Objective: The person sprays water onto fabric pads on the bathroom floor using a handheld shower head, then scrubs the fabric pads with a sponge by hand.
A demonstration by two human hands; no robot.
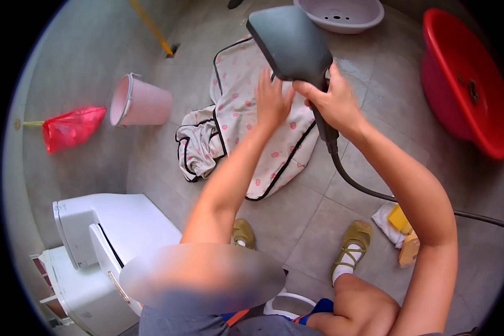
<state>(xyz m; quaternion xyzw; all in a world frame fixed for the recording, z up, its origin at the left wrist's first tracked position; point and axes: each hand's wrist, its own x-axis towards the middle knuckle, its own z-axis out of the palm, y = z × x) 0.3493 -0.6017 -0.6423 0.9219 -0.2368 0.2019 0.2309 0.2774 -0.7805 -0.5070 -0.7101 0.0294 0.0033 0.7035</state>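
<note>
We wrap our right hand (335, 103) round a dark, corded handheld device (291, 45), raised over the floor (299, 227). Our left hand (273, 103) is open next to it — whether they touch, we cannot tell. Below, a pink-printed cloth (242, 115) lies partly bunched — past it sits a pale basin (357, 12).

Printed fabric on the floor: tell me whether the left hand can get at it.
Probably yes: the left hand looks open and empty over the printed fabric, with nothing visible between them.
</note>
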